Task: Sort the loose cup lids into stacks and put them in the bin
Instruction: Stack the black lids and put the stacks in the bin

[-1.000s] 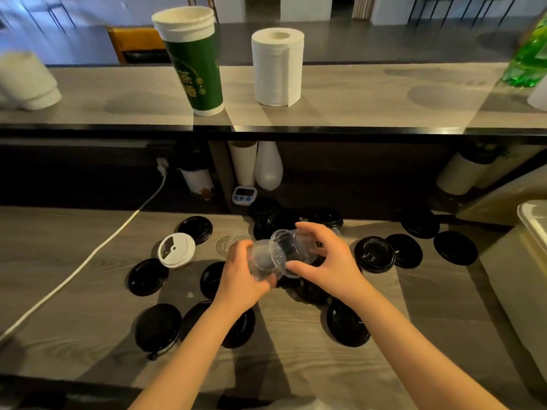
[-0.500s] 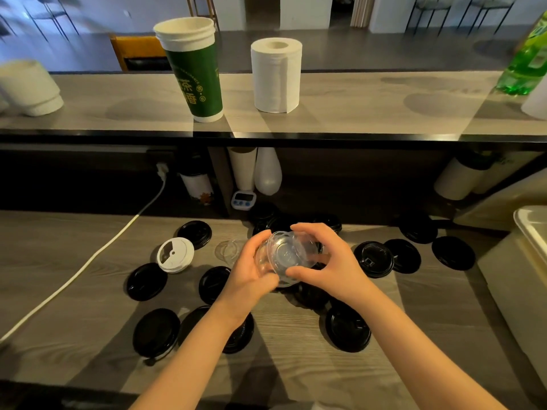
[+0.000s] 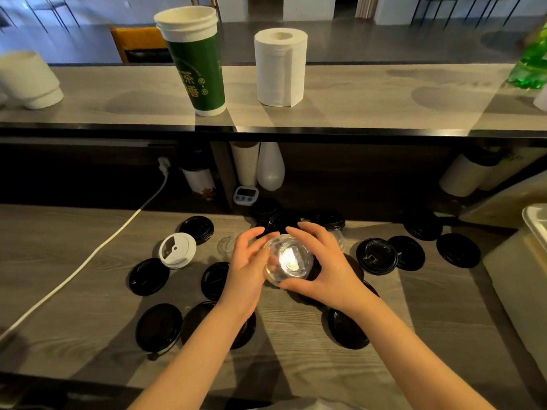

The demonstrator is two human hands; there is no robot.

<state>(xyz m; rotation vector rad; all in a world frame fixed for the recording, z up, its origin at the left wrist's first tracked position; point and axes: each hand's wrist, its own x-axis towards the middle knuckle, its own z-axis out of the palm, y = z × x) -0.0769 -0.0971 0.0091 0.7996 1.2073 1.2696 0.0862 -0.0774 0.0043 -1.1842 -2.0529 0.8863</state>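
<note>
Both hands hold a small stack of clear dome lids (image 3: 288,260) just above the wooden counter. My left hand (image 3: 247,263) grips its left side and my right hand (image 3: 324,266) wraps its right side and front. Several black flat lids lie scattered around, such as a black lid (image 3: 158,327) at the front left and a black lid (image 3: 376,255) to the right. A single white lid (image 3: 177,250) rests at the left. Another clear lid (image 3: 226,245) lies on the counter behind my left hand. The bin (image 3: 535,223) shows only as a pale rim at the far right edge.
A white cable (image 3: 88,261) crosses the counter at the left. On the raised shelf stand a green paper cup stack (image 3: 196,59), a paper towel roll (image 3: 279,66) and white cups (image 3: 28,79). A small timer (image 3: 245,195) sits under the shelf.
The two separate clear lids, one in each hand, have been brought together into one nested stack held between both hands.
</note>
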